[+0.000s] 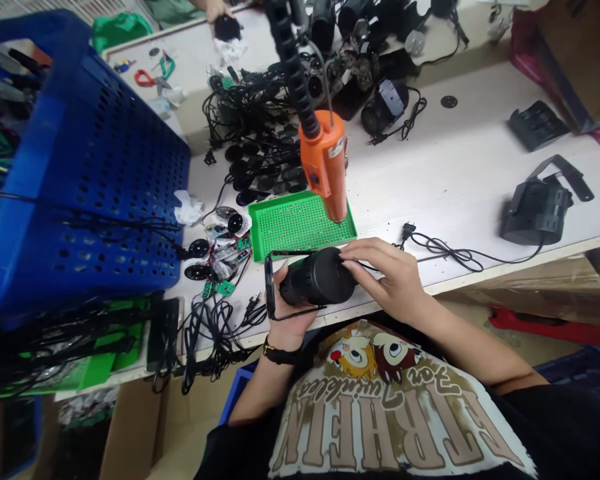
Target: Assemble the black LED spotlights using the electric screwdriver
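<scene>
A black cylindrical lamp housing (pixel 325 277) with a U-shaped bracket (pixel 270 287) is held over the table's front edge. My left hand (pixel 293 320) is closed around it from below, partly hidden by the housing. At its right end, my right hand (pixel 393 277) pinches near the rim where a black cord leads away; the fingertips are partly hidden. Just beyond the housing lies a green perforated tray (pixel 275 233) with tiny screws scattered in it. Above the tray hangs an orange electric screwdriver (pixel 325 167) on a coiled black cable, touched by neither hand.
On the left stands a tall blue basket (pixel 130 173). Circuit boards (pixel 225 288) and tangled cords (pixel 215 333) lie beside it. A finished-looking black lamp (pixel 537 210) sits at right, its cord (pixel 445 250) bundled. Red-handled scissors (pixel 153 80) and another person's hand (pixel 215 10) are at the back.
</scene>
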Motion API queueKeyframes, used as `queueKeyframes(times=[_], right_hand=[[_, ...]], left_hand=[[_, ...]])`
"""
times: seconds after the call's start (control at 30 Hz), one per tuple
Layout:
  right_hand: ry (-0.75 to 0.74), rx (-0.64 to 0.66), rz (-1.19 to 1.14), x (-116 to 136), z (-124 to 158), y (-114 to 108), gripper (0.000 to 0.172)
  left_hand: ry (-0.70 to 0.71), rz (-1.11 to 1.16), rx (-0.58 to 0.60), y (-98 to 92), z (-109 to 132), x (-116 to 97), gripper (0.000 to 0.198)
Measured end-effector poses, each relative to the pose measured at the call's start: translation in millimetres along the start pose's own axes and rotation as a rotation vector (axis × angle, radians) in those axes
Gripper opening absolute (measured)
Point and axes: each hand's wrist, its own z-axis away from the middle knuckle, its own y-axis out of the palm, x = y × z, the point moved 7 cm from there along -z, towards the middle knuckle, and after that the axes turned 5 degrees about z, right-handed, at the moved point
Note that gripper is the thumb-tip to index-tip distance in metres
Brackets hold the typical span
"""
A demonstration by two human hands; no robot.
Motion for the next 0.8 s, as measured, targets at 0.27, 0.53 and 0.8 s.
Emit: queueKeyframes(times=[0.27, 0.53, 0.8], right_hand=[[0.219, 0.151, 0.001, -15, -4, 5, 0.037], [0.409, 0.263, -0.177, -45, -3, 31, 0.058], [0.735, 0.148, -0.565, -93, 0, 46, 0.059]], left_hand=[[0.066, -0.023, -0.158, 8.3, 12, 1, 0.034], [0.462, -0.253, -0.038, 45.9, 27, -14, 0.031], [0.456, -0.355, 0.07, 56.9, 10, -13, 0.06]])
